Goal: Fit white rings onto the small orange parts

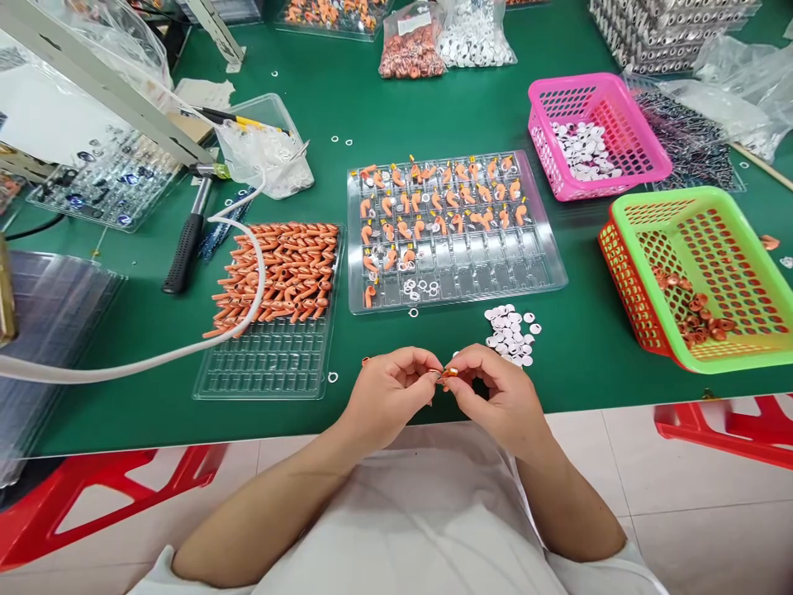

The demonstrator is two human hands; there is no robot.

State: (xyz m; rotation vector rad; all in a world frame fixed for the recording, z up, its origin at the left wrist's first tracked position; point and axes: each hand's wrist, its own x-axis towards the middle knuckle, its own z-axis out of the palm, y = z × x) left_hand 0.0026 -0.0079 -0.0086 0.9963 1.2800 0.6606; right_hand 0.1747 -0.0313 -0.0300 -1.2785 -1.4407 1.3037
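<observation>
Close to the table's front edge, my left hand [396, 388] and my right hand [499, 392] meet with fingertips pinched. Between them is a small orange part with a yellow tip [452, 373], mostly covered by my fingers. Just beyond my right hand lies a loose pile of white discs [511, 330]. Ahead stands a clear compartment tray [496, 256], its back rows filled with curved orange pieces [452, 198]. Several white rings [421, 287] lie on that tray's front part. Left of my hands, another clear tray [260, 364] carries stacked orange-brown curved pieces [285, 273].
At right are a pink basket [561, 186] of white discs and a green basket [712, 364] holding copper-coloured parts. A hammer [186, 240] and a white hose [154, 364] lie at left. Bagged parts [413, 49] sit at the back. Red stools [124, 487] flank me.
</observation>
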